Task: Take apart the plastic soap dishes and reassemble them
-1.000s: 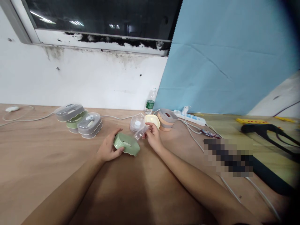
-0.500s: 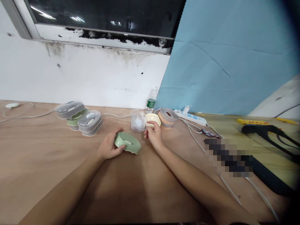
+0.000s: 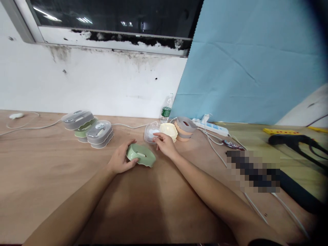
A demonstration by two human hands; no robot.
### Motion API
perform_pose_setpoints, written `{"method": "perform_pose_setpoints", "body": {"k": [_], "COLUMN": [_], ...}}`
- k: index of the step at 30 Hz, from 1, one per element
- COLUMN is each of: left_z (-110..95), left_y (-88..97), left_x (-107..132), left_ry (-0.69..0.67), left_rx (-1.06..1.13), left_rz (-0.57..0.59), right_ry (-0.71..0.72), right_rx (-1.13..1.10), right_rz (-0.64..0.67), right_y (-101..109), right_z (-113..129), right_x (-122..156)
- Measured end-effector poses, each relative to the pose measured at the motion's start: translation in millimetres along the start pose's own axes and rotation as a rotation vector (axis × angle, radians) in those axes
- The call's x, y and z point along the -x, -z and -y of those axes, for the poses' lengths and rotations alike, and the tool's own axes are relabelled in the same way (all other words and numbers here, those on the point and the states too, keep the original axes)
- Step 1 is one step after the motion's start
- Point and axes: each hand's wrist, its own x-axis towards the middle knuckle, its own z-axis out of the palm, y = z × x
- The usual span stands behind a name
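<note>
1. Left grip [image 3: 121, 160] holds the green box [image 3: 147, 158], same as 1 second ago.
2. Right grip [image 3: 166, 145], which then pinched a clear cover, now has fingertips over the clear plastic pieces [image 3: 148, 137] ahead; I cannot tell whether it holds anything.

Head-worn camera facing forward and down over the counter [image 3: 38, 171]
One view from the near side, above the left hand [image 3: 120, 159] and right hand [image 3: 166, 146], reaching the far wall [image 3: 102, 85] and window [image 3: 115, 17].
</note>
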Motion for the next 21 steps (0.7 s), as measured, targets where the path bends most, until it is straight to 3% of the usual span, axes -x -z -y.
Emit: {"method": "perform_pose_setpoints", "body": {"k": [6, 13, 18, 21], "left_z": [1, 1, 1, 2], "left_y": [-1.0, -1.1, -2.4, -2.6], "left_x": [-1, -1, 0, 0], "left_ry": [-0.003, 0.003, 0.045, 0.059], "left_rx": [0.001, 0.009, 0.017, 0.019], "left_rz": [-0.003, 0.000, 0.000, -0.034], "right_ry": [0.068, 0.098, 0.172, 0.307], "right_rx": [0.093, 0.027, 0.051, 0.148], "right_rz": [-0.052, -0.016, -0.082, 0.037], "right_y": [6, 7, 2, -2], "right_z": [-9, -11, -6, 2], "right_x": [-3, -5, 8, 25]}}
